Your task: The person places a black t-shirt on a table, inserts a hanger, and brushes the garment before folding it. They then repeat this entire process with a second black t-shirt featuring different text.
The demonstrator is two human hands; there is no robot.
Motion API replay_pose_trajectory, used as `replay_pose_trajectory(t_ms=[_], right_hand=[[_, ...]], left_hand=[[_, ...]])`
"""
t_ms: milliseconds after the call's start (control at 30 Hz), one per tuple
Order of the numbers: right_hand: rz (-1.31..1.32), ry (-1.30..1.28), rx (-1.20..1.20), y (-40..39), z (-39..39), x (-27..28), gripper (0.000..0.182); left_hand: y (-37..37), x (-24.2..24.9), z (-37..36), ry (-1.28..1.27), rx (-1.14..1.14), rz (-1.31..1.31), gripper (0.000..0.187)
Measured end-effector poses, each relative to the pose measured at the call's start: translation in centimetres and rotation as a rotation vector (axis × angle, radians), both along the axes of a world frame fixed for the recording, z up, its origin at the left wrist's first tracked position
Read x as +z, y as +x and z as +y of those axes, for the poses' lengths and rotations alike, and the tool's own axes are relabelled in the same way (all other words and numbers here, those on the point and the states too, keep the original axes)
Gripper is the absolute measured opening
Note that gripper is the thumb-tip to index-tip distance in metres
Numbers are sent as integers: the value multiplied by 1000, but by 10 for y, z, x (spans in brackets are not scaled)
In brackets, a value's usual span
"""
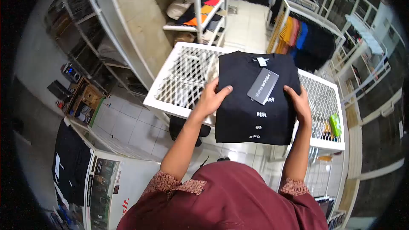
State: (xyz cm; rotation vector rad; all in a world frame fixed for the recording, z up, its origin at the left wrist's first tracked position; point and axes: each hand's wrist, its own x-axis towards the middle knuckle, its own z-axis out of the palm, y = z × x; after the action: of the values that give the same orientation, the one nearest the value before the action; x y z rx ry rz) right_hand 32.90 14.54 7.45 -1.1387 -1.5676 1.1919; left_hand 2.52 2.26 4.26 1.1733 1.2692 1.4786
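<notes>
The left hand (214,98) and right hand (300,102) pinch opposite sides of the folded black shirt (255,115), thumbs on top. It's held over the white mesh bench (179,79), a grey tag (263,86) on its front. Right of the shirt, a green packet (335,125) lies on the bench.

The folded shirt (238,115) lies between the hands (255,96), over the mesh table (181,76), before the shelves (198,8).
</notes>
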Motion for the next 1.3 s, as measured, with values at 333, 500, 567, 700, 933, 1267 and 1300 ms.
replay_pose_trajectory(t_ms=[333, 500, 567, 700, 933, 1267, 1300], right_hand=[[-646, 320, -351, 36, -28, -67, 47], [-686, 365, -400, 30, -31, -64, 23], [-656, 368, -381, 29, -35, -60, 23], [-662, 464, -452, 21, -45, -52, 18], [-541, 589, -514, 6, -44, -42, 11], [-31, -279, -115, 12, 1, -51, 47], [-30, -281, -124, 10, 3, -52, 47]], left_hand=[[36, -25, 21, -203, 396, 868, 51], [25, -34, 43, -174, 387, 688, 38], [19, -37, 51, -125, 406, 648, 37], [17, -26, 58, -160, 435, 582, 35], [16, -25, 55, -126, 310, 314, 40], [6, -13, 72, -408, -94, -520, 73], [9, -12, 78, -412, -102, -518, 73]])
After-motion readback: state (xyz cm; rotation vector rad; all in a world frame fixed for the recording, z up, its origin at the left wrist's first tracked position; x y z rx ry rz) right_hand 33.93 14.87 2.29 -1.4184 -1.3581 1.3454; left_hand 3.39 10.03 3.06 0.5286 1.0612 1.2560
